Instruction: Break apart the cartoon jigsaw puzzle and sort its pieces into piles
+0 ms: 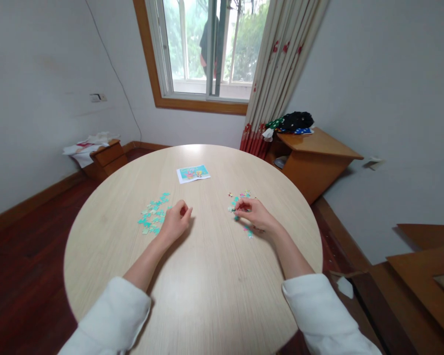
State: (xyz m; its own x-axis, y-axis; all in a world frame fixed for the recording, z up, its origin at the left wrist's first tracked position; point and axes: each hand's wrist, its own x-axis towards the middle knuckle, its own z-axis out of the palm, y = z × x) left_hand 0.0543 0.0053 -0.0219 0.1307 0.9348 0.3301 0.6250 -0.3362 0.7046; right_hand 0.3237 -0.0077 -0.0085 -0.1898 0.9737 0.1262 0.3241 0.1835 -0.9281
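My left hand [176, 220] is closed, its fingers curled above the table at the right edge of a loose pile of teal and pale green puzzle pieces [153, 217]. Whether anything lies inside those fingers is hidden. My right hand [257, 213] pinches a small dark green puzzle piece [237, 217] between thumb and fingertips. Around and partly beneath it lies a second group of puzzle pieces [234, 201], teal with some pink and yellow; the hand covers part of them.
A printed picture sheet [193, 174] lies toward the far side of the round table [207, 286]. Behind it are a window [207, 49] and a curtain [270, 74]. A wooden cabinet [318, 148] with clothes [296, 122] on top stands at right; a small wooden stand [109, 157] is at left.
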